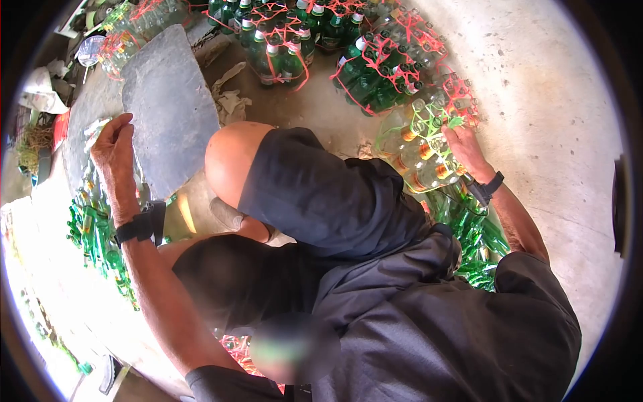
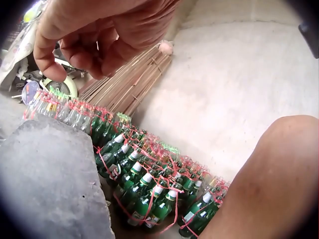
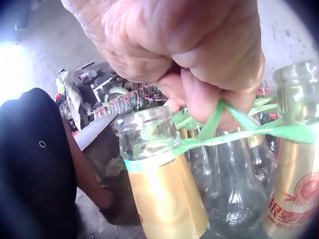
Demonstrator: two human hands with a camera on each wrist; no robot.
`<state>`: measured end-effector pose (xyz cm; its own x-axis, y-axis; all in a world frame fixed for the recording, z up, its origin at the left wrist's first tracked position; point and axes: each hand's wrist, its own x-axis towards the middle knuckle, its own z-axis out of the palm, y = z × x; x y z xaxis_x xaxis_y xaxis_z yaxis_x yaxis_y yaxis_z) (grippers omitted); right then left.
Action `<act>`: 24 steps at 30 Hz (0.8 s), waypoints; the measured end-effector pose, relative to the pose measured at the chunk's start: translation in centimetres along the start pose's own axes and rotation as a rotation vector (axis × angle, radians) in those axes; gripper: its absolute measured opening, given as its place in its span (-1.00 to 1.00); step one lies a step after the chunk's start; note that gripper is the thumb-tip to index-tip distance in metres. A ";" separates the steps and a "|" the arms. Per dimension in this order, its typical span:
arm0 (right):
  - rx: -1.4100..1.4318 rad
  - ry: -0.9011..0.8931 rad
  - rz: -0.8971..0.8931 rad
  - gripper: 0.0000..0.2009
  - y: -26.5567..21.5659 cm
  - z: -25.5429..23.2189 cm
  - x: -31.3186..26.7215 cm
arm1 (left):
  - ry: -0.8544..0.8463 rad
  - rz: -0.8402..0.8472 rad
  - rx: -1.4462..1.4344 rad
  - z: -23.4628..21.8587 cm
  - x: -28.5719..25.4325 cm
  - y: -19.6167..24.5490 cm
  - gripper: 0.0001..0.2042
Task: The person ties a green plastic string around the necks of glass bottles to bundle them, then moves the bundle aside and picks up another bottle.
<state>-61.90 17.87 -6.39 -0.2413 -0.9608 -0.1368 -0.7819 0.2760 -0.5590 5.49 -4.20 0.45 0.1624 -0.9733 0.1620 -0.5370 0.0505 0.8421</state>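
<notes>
Clear bottles (image 3: 169,199), bound in green strap (image 3: 294,132), and the right hand (image 1: 467,151) pinches that strap! Well apart, the left hand (image 1: 114,151) curls loosely near the grey slab (image 1: 167,107).

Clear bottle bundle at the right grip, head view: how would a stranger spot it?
From the dark shorts, move right and up to the right grip. The clear bottle bundle just left of it is laced with green tape, unlike the pink-tied bundles above.
</notes>
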 end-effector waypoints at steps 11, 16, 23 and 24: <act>-0.082 0.010 -0.215 -0.55 1.4 1.9 1.9 | -0.028 -0.018 0.044 0.1 -0.6 -0.1 -0.74; 0.045 -0.019 -0.123 -0.52 2.0 2.7 2.3 | -0.036 -0.051 0.066 0.1 -0.9 0.0 -0.74; 0.019 -0.044 -0.106 -0.50 3.7 4.3 2.8 | -0.036 -0.063 -0.003 0.7 -1.2 0.0 -0.75; 0.038 -0.058 -0.091 -0.49 4.2 4.6 2.9 | -0.036 -0.063 -0.002 0.8 -1.2 0.0 -0.75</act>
<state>-63.21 16.13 -12.87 -0.1358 -0.9820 -0.1309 -0.7765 0.1876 -0.6015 4.58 -3.18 -0.15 0.1658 -0.9821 0.0895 -0.5246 -0.0110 0.8513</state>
